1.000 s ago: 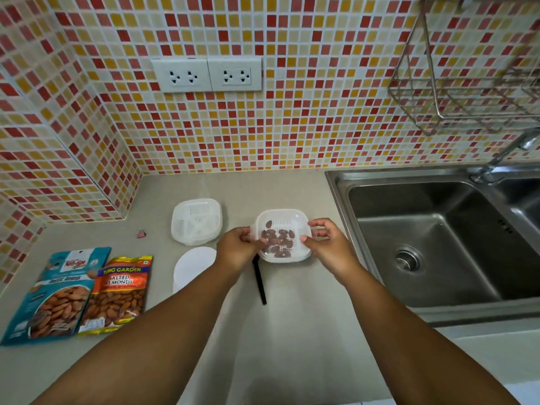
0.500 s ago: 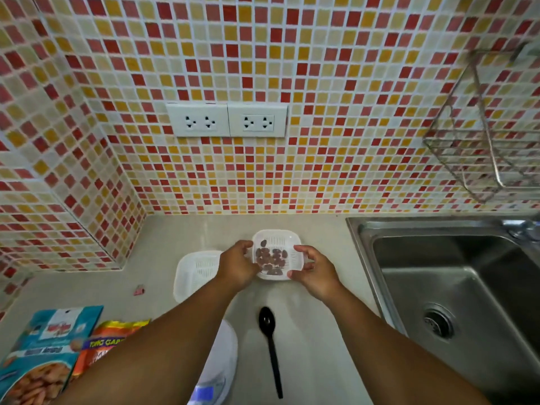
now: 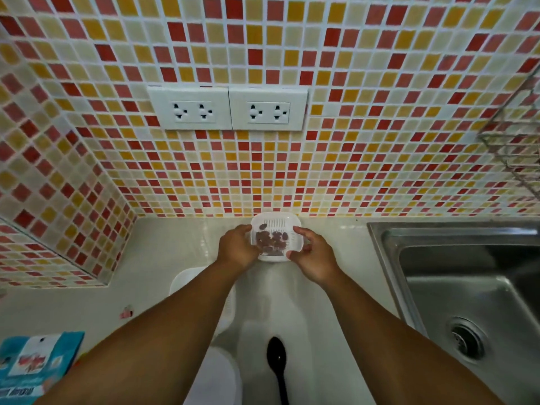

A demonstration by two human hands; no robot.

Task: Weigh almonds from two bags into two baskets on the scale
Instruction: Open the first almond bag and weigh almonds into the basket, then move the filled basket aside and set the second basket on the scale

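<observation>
A small white slotted basket [image 3: 276, 225] with several brown almonds [image 3: 271, 240] in it sits at the back of the counter, close to the tiled wall. My left hand [image 3: 236, 249] grips its left rim and my right hand [image 3: 314, 255] grips its right and front rim. A second white basket [image 3: 187, 280] lies nearer, mostly hidden under my left forearm. The white scale [image 3: 216, 378] shows at the bottom, partly covered by that arm. A blue almond bag [image 3: 32, 363] lies at the bottom left; the other bag is almost hidden.
A black spoon [image 3: 277, 366] lies on the counter between my forearms. A steel sink [image 3: 467, 287] fills the right side. A wire rack [image 3: 517, 147] hangs on the wall at the right. Two white sockets [image 3: 228, 108] sit above the basket. A small pink scrap [image 3: 127, 312] lies at the left.
Both hands have carried the basket of almonds away from me, towards the wall. The view has tipped up, so the bags and scale slid to the bottom edge.
</observation>
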